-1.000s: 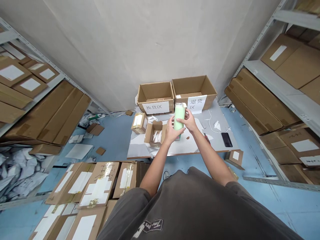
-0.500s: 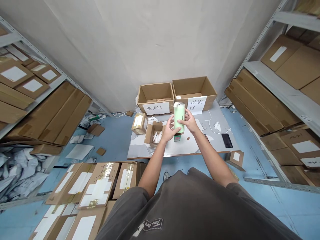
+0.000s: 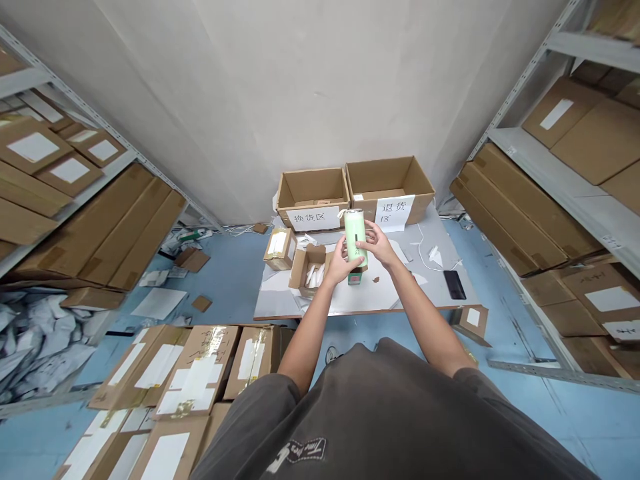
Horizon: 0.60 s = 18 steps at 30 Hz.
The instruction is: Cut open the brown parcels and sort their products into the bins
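Observation:
Between my two hands is a light green tumbler [image 3: 355,235], held up over the table with dark lettering on its side and a small pale strap at its top. My left hand [image 3: 340,265] grips it low on the left. On its right side, my right hand [image 3: 379,245] wraps round it with the thumb across the front. Below it on the table stands a small green box [image 3: 355,277], partly hidden by the tumbler. To the left of that sits an open cardboard box [image 3: 302,269] with white wrapping inside.
Two large open cartons [image 3: 320,198] with paper signs stand at the table's back. A closed taped box [image 3: 280,248] is at the left, a black phone [image 3: 454,285] at the right with a white cable. Stacked boxes [image 3: 197,373] and loaded shelves [image 3: 560,167] flank the table [image 3: 340,306].
The tumbler has been turned in my hands: its strap has swung from right to left and its lettering now faces me. More of the green box shows beneath.

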Each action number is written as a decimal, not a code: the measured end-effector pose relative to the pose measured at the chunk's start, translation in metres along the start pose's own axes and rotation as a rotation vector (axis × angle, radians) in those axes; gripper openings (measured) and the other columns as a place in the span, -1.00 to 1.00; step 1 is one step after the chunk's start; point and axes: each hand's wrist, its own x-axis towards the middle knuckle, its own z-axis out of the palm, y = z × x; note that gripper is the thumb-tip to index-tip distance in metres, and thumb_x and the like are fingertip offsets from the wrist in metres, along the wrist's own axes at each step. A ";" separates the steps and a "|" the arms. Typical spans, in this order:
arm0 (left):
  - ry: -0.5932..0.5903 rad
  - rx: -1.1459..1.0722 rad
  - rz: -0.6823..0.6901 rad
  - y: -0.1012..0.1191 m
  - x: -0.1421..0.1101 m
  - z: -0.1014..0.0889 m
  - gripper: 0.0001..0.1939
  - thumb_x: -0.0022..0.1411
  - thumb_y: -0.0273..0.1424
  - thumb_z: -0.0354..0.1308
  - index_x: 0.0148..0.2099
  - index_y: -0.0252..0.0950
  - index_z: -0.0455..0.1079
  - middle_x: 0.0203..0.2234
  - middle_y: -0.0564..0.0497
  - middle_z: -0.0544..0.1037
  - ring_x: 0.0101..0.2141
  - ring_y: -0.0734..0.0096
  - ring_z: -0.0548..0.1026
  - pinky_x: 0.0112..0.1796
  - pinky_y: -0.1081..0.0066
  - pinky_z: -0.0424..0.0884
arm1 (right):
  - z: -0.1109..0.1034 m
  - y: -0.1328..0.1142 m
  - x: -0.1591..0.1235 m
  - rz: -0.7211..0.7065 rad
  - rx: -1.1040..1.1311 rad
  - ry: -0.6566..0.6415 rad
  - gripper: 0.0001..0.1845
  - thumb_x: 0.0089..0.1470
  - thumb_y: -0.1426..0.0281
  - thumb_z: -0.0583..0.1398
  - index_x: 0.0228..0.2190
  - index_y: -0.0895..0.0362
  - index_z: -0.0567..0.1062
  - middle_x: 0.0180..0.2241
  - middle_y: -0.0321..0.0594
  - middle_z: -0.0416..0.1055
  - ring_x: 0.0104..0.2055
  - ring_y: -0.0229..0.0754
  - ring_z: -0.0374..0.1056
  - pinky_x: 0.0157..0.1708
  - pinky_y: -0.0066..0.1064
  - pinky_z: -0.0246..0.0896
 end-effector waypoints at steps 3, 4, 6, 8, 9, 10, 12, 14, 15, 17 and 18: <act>-0.031 0.023 0.004 0.000 -0.002 0.001 0.17 0.01 -0.15 0.61 0.55 -0.11 0.12 0.29 -0.25 0.46 0.11 0.08 0.59 0.05 0.12 0.60 | 0.000 0.002 0.000 0.000 -0.004 0.018 0.19 -0.27 0.04 0.63 0.35 -0.11 0.34 0.09 -0.10 0.59 0.11 0.14 0.56 0.17 0.09 0.53; -0.043 0.034 0.008 0.001 -0.002 0.000 0.16 0.02 -0.15 0.61 0.55 -0.11 0.13 0.30 -0.25 0.46 0.12 0.07 0.58 0.06 0.11 0.60 | 0.000 0.004 -0.001 -0.008 -0.011 0.032 0.20 -0.27 0.03 0.63 0.35 -0.11 0.34 0.09 -0.10 0.59 0.11 0.14 0.56 0.17 0.09 0.53; -0.058 0.064 0.013 0.002 -0.002 -0.003 0.15 0.00 -0.16 0.61 0.54 -0.11 0.16 0.29 -0.24 0.46 0.14 0.05 0.56 0.09 0.09 0.58 | 0.001 0.006 -0.002 -0.028 -0.028 0.051 0.19 -0.28 0.03 0.63 0.34 -0.10 0.34 0.12 -0.08 0.58 0.13 0.15 0.55 0.17 0.08 0.53; -0.042 0.094 0.019 0.005 0.001 -0.009 0.15 -0.02 -0.14 0.62 0.53 -0.12 0.18 0.27 -0.24 0.48 0.17 0.03 0.54 0.12 0.07 0.55 | 0.001 0.007 -0.004 -0.040 -0.047 0.055 0.19 -0.27 0.02 0.62 0.34 -0.10 0.34 0.14 -0.06 0.56 0.14 0.15 0.55 0.17 0.08 0.51; -0.023 0.105 0.022 0.007 0.003 -0.013 0.15 -0.01 -0.12 0.62 0.53 -0.13 0.19 0.26 -0.24 0.49 0.17 0.03 0.54 0.13 0.07 0.54 | 0.001 0.008 -0.005 -0.040 -0.056 0.054 0.19 -0.27 0.01 0.62 0.34 -0.09 0.34 0.14 -0.05 0.56 0.14 0.15 0.54 0.18 0.07 0.51; 0.001 0.115 0.025 0.011 0.006 -0.017 0.13 0.01 -0.10 0.61 0.53 -0.13 0.19 0.25 -0.24 0.50 0.17 0.03 0.54 0.13 0.06 0.53 | 0.000 0.009 -0.005 -0.037 -0.066 0.051 0.19 -0.26 0.00 0.62 0.34 -0.09 0.33 0.14 -0.05 0.56 0.13 0.15 0.54 0.18 0.07 0.50; 0.057 0.140 0.039 0.023 0.016 -0.024 0.07 0.06 -0.07 0.58 0.52 -0.12 0.22 0.25 -0.24 0.50 0.14 0.03 0.56 0.11 0.08 0.52 | 0.000 0.010 -0.006 -0.030 -0.086 0.047 0.20 -0.26 -0.01 0.62 0.35 -0.09 0.32 0.12 -0.05 0.56 0.13 0.15 0.54 0.18 0.06 0.50; 0.095 0.192 0.077 0.041 0.032 -0.030 0.00 0.11 -0.06 0.54 0.50 -0.13 0.26 0.28 -0.25 0.48 0.11 0.04 0.56 0.08 0.12 0.53 | -0.001 0.014 -0.005 -0.030 -0.104 0.043 0.21 -0.27 -0.01 0.62 0.35 -0.08 0.32 0.10 -0.05 0.56 0.12 0.14 0.54 0.18 0.05 0.49; 0.104 0.240 0.112 0.053 0.042 -0.032 -0.06 0.14 -0.05 0.52 0.48 -0.15 0.30 0.29 -0.25 0.47 0.10 0.04 0.56 0.08 0.13 0.52 | -0.001 0.016 -0.004 -0.033 -0.113 0.043 0.21 -0.27 -0.01 0.62 0.35 -0.08 0.32 0.10 -0.06 0.56 0.12 0.13 0.53 0.18 0.04 0.49; 0.035 0.377 0.175 0.076 0.065 -0.036 -0.16 0.15 -0.04 0.49 0.40 -0.20 0.41 0.26 -0.24 0.50 0.10 0.03 0.55 0.10 0.13 0.50 | -0.003 0.021 -0.003 -0.043 -0.132 0.046 0.21 -0.26 -0.02 0.61 0.35 -0.08 0.31 0.08 -0.07 0.56 0.10 0.12 0.53 0.17 0.04 0.49; -0.037 0.459 0.185 0.088 0.077 -0.038 -0.20 0.16 -0.03 0.47 0.36 -0.21 0.44 0.21 -0.22 0.54 0.10 0.03 0.54 0.12 0.14 0.48 | -0.003 0.023 -0.002 -0.047 -0.143 0.044 0.21 -0.25 -0.03 0.61 0.36 -0.08 0.31 0.08 -0.07 0.55 0.09 0.12 0.53 0.16 0.04 0.49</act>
